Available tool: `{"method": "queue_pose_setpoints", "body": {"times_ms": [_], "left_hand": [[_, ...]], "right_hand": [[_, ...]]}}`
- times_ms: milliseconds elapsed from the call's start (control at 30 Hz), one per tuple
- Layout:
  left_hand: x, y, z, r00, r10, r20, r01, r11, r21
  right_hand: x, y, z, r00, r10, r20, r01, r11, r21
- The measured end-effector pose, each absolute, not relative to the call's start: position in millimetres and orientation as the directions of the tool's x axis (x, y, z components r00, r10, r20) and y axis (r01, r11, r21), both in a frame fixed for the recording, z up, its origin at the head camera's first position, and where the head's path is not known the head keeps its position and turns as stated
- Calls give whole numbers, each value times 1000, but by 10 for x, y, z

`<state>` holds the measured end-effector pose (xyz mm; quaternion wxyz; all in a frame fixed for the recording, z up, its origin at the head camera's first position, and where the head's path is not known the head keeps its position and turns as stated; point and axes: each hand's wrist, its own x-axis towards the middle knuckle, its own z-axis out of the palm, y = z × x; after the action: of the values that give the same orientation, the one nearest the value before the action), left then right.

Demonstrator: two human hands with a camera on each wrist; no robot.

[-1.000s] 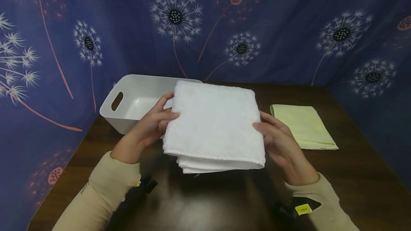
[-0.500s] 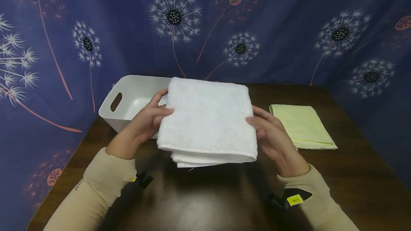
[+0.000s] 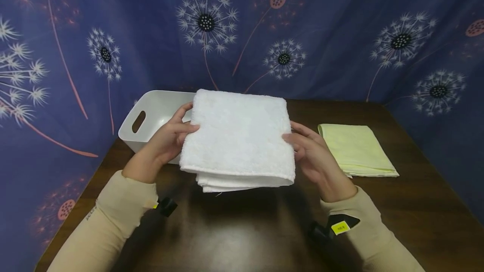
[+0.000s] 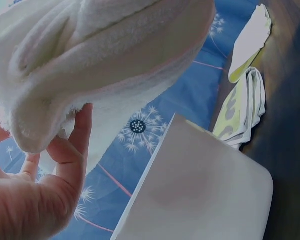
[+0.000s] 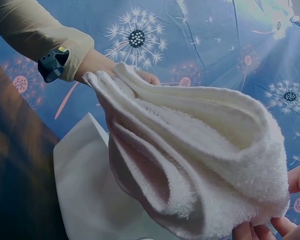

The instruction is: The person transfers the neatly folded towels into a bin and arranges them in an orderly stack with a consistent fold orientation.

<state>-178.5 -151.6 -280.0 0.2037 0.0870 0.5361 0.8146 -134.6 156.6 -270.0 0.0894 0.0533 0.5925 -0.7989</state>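
A folded white fluffy towel (image 3: 238,135) is held up above the table, its layered lower edge facing me. My left hand (image 3: 162,146) grips its left edge, thumb on top and fingers underneath. On the opposite edge my right hand (image 3: 317,158) pinches it the same way. In the right wrist view the towel's loose folds (image 5: 200,145) hang in several layers between the hands. Behind the left hand stands a white bin (image 3: 138,142) with an oval handle hole, partly covered by the towel. A folded pale yellow cloth (image 3: 357,148) lies to the right of the right hand.
A dark wooden table (image 3: 234,238) carries everything, backed by a blue dandelion-print curtain (image 3: 242,32). The left wrist view also shows a folded yellow-and-grey patterned cloth (image 4: 242,107) past the bin. Wrist cameras are strapped at both sleeves.
Both hands have shifted the white towel to the left and slightly up in the head view, covering more of the bin. Their hold is the same. The yellow cloth stays put.
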Motion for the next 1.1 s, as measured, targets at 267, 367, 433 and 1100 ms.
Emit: {"method": "queue_pose_setpoints", "body": {"times_ms": [267,367,433,1100], "left_hand": [[-1828,-1598,-2758,-909,410,-73,-224,-333,916],[-1861,-1641,-2758,-910,408,-70,-226,-347,910],[-1882,-1676,-2759,-909,413,-60,-224,-362,905],[-2025,-1919,-2674,-903,426,-51,-248,-421,873]], "right_hand": [[-1447,1471,-2684,-980,-75,-183,198,-307,-931],[-1486,1433,-2666,-979,-88,-181,200,-318,-927],[-1517,1411,-2659,-977,-102,-187,211,-329,-920],[-1706,1206,-2612,-973,-145,-177,219,-368,-904]]}}
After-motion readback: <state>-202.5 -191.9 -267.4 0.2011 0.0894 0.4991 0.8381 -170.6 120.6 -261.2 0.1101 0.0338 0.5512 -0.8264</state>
